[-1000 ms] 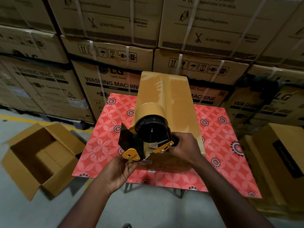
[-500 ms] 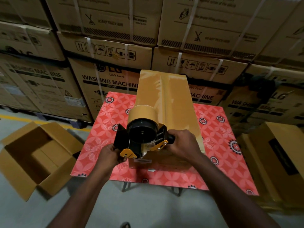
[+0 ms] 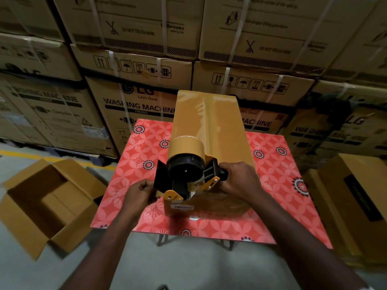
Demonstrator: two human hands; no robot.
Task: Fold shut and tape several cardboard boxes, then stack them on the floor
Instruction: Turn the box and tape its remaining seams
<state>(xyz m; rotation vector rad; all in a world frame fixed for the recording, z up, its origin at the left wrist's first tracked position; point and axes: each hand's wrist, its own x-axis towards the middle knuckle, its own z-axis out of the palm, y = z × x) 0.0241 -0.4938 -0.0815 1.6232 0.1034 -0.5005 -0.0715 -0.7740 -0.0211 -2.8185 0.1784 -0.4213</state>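
Warehouse wall of strapped washing machine cartons (image 3: 134, 105) fills the back, with a red floral table (image 3: 278, 185) in front of it. On the table sits a closed cardboard box (image 3: 209, 126), running away from the camera, shiny tape down its top. A tape dispenser (image 3: 186, 174) with a brown tape roll (image 3: 186, 146) is held at the box's near end. The right hand (image 3: 238, 178) is wrapped tight round the handle. The left hand (image 3: 138, 193) has its fingers curled, pinching the black flap on the dispenser's left side. An open box (image 3: 41, 201) sits on the floor left of the table, and closed boxes (image 3: 356, 197) are on the right.
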